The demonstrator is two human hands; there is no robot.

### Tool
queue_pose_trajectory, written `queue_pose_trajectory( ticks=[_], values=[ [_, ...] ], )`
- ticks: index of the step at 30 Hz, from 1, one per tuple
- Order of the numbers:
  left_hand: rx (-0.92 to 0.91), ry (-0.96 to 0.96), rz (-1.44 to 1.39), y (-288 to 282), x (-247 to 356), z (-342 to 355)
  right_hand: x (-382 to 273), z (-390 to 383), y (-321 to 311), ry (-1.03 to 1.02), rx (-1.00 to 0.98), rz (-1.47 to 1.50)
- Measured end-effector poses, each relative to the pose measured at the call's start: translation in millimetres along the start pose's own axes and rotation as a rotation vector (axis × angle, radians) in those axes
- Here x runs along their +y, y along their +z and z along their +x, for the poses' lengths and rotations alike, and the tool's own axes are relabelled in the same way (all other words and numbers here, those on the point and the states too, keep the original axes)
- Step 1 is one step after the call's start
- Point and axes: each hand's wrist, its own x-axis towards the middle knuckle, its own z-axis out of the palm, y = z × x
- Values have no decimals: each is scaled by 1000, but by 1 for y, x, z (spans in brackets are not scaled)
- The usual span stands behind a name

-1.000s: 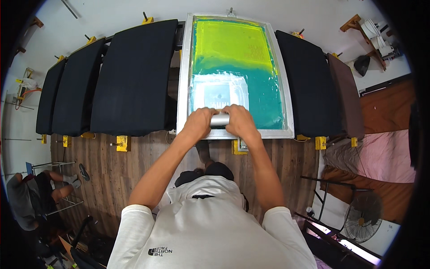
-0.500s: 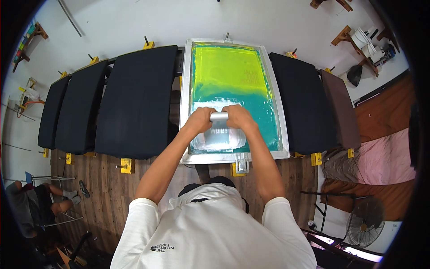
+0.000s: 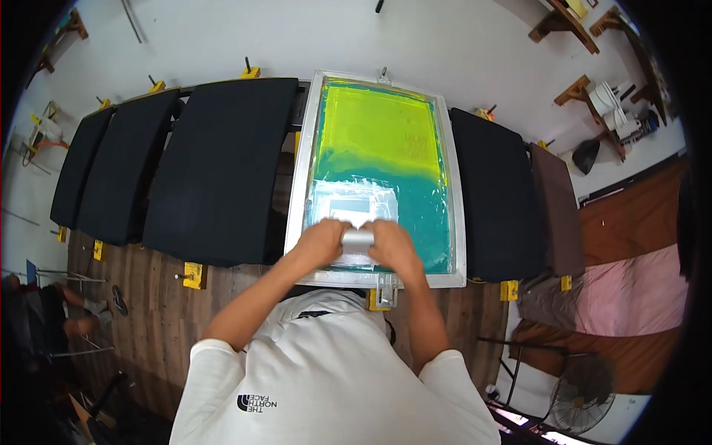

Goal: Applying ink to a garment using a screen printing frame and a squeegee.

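My left hand (image 3: 322,244) and my right hand (image 3: 392,245) are both closed around a silver squeegee (image 3: 358,237), one at each end. The squeegee rests near the front of a framed printing screen (image 3: 300,185). Its mesh is yellow-green in the far half and teal (image 3: 423,215) in the near half. White ink (image 3: 386,194) is smeared over the near left part, around a paler rectangle (image 3: 348,206). A metal clamp (image 3: 386,291) holds the frame's near edge. The squeegee's blade is hidden beneath its handle and my hands.
Black fabric-covered boards (image 3: 222,163) stand in a row to the left; another black board (image 3: 495,193) and a brown one (image 3: 555,208) are at the right. Yellow clamp blocks (image 3: 195,275) jut from the board ends. A fan (image 3: 583,400) stands at lower right. Someone sits at far left (image 3: 48,319).
Both hands have drawn the squeegee toward me, down to the screen's near end. The printed rectangle behind it now shows more. The whole view has shifted slightly.
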Motion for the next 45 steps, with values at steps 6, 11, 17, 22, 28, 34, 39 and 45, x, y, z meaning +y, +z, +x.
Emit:
queue_pose_trajectory(
  ticks=[6, 11, 17, 22, 28, 34, 39, 45],
  values=[
    [100, -33, 43, -8, -23, 45, 21, 60, -1, 41, -21, -7],
    [124, 45, 79, 7, -21, 28, 17, 37, 12, 18, 90, 42],
    [44, -50, 59, 18, 3, -9, 6, -5, 19, -9, 94, 69],
    [26, -36, 31, 31, 11, -44, -10, -40, 28, 70, 27, 62],
    [-75, -62, 11, 27, 16, -51, -12, -53, 27, 37, -4, 101],
    [-111, -38, 81, -9, -3, 20, 12, 19, -9, 36, -173, -19],
    [209, 102, 54, 3, -25, 36, 20, 49, 1, 31, -4, -27],
    [204, 114, 34, 44, -4, -41, 3, -41, 55, -56, 257, 45]
  ],
)
